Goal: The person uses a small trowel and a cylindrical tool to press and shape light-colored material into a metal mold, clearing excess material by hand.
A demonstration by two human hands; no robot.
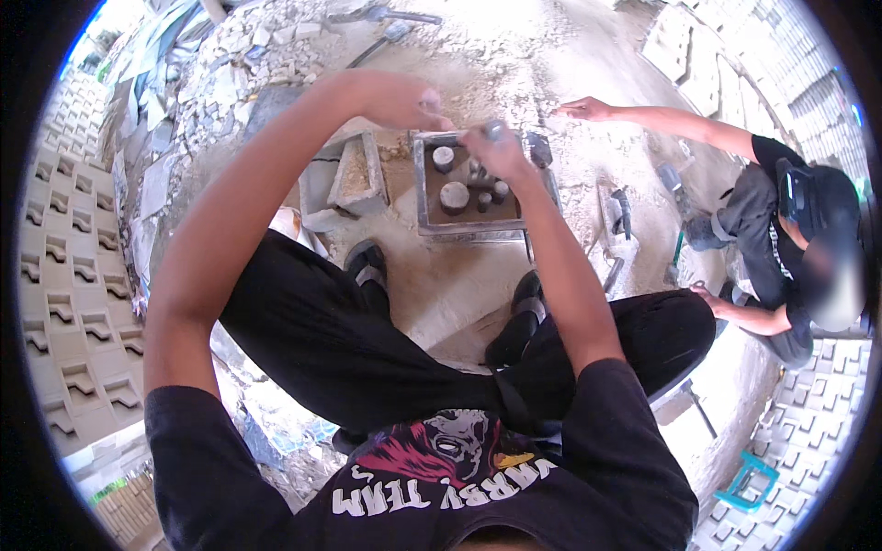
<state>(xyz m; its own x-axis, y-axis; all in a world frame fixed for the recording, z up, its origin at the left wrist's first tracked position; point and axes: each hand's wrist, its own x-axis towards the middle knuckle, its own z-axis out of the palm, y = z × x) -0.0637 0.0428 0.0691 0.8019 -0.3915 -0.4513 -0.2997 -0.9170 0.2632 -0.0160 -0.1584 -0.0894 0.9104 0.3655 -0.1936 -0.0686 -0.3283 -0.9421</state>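
A grey rectangular frame box [420, 188] stands on the dusty ground ahead of my feet. In it are several round pale cylinders, among them a wide one [454, 197] and a smaller one [443, 160], on a brown-grey bed. My left hand [404, 101] hovers over the box's far left corner, its fingers bent and washed out by glare. Over the far right part of the box is my right hand [501, 151], fingers curled in. A small greyish shape shows at its fingertips, too unclear to name. My right hand hides part of the box.
Left of the box sits a grey trough [372, 179] with sandy powder. A co-worker [781, 202] crouches at the right, one hand [588, 109] stretched toward the box. Rubble [243, 55] and a shovel [395, 32] lie beyond. Patterned blocks [78, 266] line the left.
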